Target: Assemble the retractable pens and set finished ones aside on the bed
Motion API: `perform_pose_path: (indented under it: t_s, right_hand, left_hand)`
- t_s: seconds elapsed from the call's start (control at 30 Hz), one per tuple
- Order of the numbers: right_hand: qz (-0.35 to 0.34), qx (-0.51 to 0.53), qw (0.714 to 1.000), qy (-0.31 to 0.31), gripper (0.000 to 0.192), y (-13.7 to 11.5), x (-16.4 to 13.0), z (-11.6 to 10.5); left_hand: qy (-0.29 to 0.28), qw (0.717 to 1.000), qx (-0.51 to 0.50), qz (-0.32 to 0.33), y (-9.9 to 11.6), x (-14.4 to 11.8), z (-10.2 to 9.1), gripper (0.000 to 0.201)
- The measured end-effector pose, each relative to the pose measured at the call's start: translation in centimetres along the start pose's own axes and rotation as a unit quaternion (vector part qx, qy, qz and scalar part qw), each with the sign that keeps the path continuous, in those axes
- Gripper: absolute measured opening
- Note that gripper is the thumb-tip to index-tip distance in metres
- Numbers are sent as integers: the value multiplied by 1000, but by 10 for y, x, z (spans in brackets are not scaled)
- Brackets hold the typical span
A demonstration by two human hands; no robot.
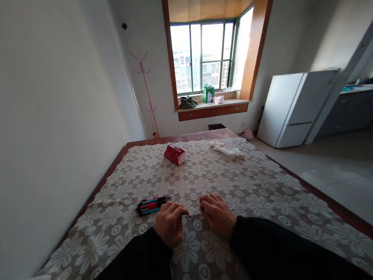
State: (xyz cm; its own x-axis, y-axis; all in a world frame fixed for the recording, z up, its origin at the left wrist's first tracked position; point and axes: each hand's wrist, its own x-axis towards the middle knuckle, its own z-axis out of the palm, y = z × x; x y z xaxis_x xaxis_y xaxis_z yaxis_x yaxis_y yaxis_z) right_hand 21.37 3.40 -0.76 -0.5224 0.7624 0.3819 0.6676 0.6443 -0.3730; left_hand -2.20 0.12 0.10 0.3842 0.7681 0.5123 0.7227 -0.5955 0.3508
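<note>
We close both hands, left hand (170, 223) and right hand (217, 214), on the ends of one thin clear item (194, 213) stretched between them above the floral cloth (260, 190). Beside our left grip lies a bundle of pens (152, 204), too bunched to count. Farther off sit one red tissue pack (175, 154) and one crumpled plastic bag (229, 150).

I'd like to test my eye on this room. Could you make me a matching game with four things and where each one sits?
Things:
1. pens
2. red packet
3. green bag
4. white fridge

Places:
A. on the window ledge
B. on the floor right of the table
C. beside the left hand
D. far middle of the flowered cloth

Pairs: 1-C, 2-D, 3-A, 4-B
</note>
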Motion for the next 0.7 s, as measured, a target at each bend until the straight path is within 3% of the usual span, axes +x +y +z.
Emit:
perform_pose_path:
  t_s: [0.2, 0.4, 0.57, 0.7]
  right_hand:
    - [-45, 13, 999, -13, 13, -1, -1, 0]
    - [-73, 28, 996, -31, 15, -4, -2, -4]
    - [-34, -16, 999, -36, 33, -4, 1, -11]
    - [-14, -43, 997, -66, 30, 1, 2, -11]
  left_hand:
    - [38, 998, -41, -13, -7, 0, 4, 26]
    - [-65, 994, -60, -64, -12, 2, 12, 20]
    - [-73, 994, -44, -67, -9, 2, 11, 19]
    - [-85, 995, -44, -19, -5, 2, 7, 13]
